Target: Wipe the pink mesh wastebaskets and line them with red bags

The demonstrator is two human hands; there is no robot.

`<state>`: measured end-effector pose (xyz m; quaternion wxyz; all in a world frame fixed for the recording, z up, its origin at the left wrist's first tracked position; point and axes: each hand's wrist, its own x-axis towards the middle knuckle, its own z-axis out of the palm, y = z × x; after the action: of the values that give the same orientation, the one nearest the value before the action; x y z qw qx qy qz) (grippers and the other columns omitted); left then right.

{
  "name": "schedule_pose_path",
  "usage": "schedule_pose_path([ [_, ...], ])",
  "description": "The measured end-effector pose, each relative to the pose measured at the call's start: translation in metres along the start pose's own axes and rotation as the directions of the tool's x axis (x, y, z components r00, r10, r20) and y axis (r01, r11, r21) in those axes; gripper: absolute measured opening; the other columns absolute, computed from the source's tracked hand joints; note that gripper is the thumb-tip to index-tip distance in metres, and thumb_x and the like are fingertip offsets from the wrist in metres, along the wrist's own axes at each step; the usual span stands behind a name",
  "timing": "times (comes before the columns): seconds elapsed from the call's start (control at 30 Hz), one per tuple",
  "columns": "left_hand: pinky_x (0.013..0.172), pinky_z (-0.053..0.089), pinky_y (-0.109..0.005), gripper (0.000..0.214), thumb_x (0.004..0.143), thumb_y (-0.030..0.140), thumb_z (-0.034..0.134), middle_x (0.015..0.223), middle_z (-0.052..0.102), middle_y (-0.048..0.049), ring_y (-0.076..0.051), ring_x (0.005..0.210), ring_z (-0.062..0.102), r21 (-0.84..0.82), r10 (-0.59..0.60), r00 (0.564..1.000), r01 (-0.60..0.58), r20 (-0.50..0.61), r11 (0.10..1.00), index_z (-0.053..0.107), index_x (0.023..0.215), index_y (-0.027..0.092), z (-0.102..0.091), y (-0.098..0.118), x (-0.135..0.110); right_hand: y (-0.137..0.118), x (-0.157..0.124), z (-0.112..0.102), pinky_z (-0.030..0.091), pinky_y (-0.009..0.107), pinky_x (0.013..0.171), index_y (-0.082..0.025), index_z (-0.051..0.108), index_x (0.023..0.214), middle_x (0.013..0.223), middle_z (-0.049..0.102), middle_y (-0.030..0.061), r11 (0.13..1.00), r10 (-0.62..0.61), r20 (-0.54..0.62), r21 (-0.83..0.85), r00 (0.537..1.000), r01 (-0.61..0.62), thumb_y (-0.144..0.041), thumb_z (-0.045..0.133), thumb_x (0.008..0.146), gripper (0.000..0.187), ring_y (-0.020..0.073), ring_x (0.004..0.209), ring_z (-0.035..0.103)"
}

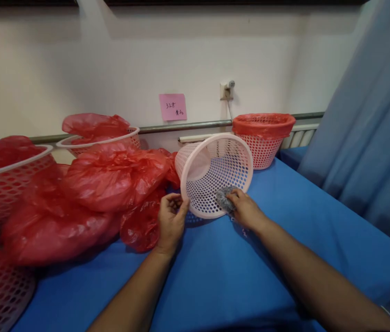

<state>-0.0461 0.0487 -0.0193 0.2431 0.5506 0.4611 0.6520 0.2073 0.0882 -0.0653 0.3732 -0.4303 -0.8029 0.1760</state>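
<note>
A pale pink perforated plastic wastebasket (pixel 200 152) lies on its side on the blue-covered surface, its mouth turned toward me. My left hand (pixel 173 216) pinches its rim at the lower left, fingers curled. In my right hand (pixel 245 207) is a crumpled grey cloth (pixel 225 198), pressed against the inside of the basket near the lower right of the rim. Part of the cloth is hidden by my fingers. Left of the basket, crumpled red plastic bags (pixel 112 180) lie in a heap close to my left hand.
Behind, at right, stands a basket lined with a red bag (pixel 264 138). More lined baskets (pixel 11 166) crowd the left side. A blue curtain (pixel 368 124) hangs at right. The wall carries a pink note (pixel 173 107), a socket (pixel 227 91) and a metal rail (pixel 195 125).
</note>
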Motion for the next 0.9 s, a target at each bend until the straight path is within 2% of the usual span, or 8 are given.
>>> schedule_pose_path([
  [0.07,0.081,0.057,-0.032,0.032,0.081,0.040,0.075,0.095,0.072,-0.0048,-0.018,0.084,0.068,0.054,-0.072,0.975,0.062,0.212,0.997,0.062,0.101,0.018,0.005,-0.009,-0.009,-0.007,-0.001,0.009,0.045,0.045,0.111,-0.023,0.062,0.129,0.128,0.056,0.0099,0.998,-0.029,0.009,0.055,1.000,0.028,0.000,0.062,0.072,0.061,0.0256,0.122,0.056],
  [0.13,0.089,0.057,-0.040,0.033,0.082,0.039,0.073,0.103,0.075,-0.0087,-0.023,0.092,0.070,0.144,-0.155,0.896,0.104,0.416,0.984,0.067,0.105,0.016,0.011,-0.020,-0.018,-0.018,-0.003,0.020,0.044,0.044,0.113,-0.025,0.056,0.136,0.131,0.055,0.0081,0.987,-0.077,0.037,0.147,0.996,0.071,-0.002,0.065,0.072,0.068,0.0235,0.126,0.054],
  [0.2,0.095,0.055,-0.045,0.033,0.085,0.039,0.068,0.108,0.077,-0.0103,-0.027,0.099,0.070,0.211,-0.201,0.850,0.109,0.487,0.971,0.070,0.108,0.016,0.014,-0.027,-0.023,-0.027,-0.005,0.026,0.042,0.044,0.116,-0.027,0.050,0.142,0.136,0.052,0.0076,0.968,-0.126,0.065,0.228,0.990,0.108,-0.005,0.069,0.073,0.074,0.0225,0.131,0.051],
  [0.33,0.086,0.056,-0.038,0.029,0.090,0.043,0.061,0.098,0.076,-0.0069,-0.024,0.090,0.069,0.221,-0.167,0.905,0.083,0.392,0.972,0.070,0.099,0.016,0.009,-0.021,-0.016,-0.020,-0.001,0.016,0.044,0.044,0.114,-0.026,0.057,0.136,0.137,0.052,0.0077,0.976,-0.131,0.109,0.187,0.985,0.109,-0.002,0.065,0.073,0.068,0.0234,0.130,0.052],
  [0.47,0.065,0.049,-0.025,0.032,0.090,0.048,0.063,0.073,0.063,0.0012,-0.015,0.067,0.057,0.224,-0.066,0.977,0.019,0.204,0.974,0.060,0.078,0.018,0.003,-0.007,-0.007,0.005,0.005,-0.003,0.046,0.053,0.109,-0.020,0.070,0.116,0.126,0.058,0.0122,0.998,0.056,0.020,-0.002,0.998,-0.056,-0.001,0.062,0.071,0.049,0.0299,0.118,0.058],
  [0.57,0.069,0.050,-0.027,0.032,0.090,0.049,0.062,0.076,0.065,0.0002,-0.016,0.071,0.060,0.209,-0.079,0.969,0.029,0.233,0.978,0.063,0.083,0.018,0.006,-0.010,-0.009,0.001,0.002,0.002,0.045,0.049,0.111,-0.023,0.068,0.119,0.129,0.057,0.0097,0.998,0.056,-0.012,-0.011,0.998,-0.056,0.002,0.059,0.070,0.056,0.0273,0.121,0.057],
  [0.73,0.086,0.055,-0.038,0.034,0.085,0.047,0.065,0.096,0.075,-0.0080,-0.025,0.092,0.068,0.199,-0.220,0.869,0.145,0.442,0.969,0.071,0.099,0.017,0.017,-0.027,-0.016,-0.028,-0.004,0.029,0.046,0.038,0.113,-0.026,0.056,0.136,0.139,0.050,0.0073,0.968,-0.164,0.051,0.199,0.985,0.151,-0.002,0.064,0.073,0.068,0.0204,0.131,0.053],
  [0.9,0.067,0.051,-0.027,0.030,0.085,0.048,0.067,0.076,0.065,0.0001,-0.016,0.070,0.060,0.158,-0.109,0.969,0.075,0.221,0.985,0.063,0.081,0.019,0.008,-0.014,-0.007,-0.004,0.002,0.007,0.047,0.047,0.111,-0.025,0.066,0.120,0.132,0.056,0.0080,1.000,0.001,0.029,-0.009,1.000,-0.001,0.000,0.065,0.072,0.054,0.0249,0.122,0.057],
])
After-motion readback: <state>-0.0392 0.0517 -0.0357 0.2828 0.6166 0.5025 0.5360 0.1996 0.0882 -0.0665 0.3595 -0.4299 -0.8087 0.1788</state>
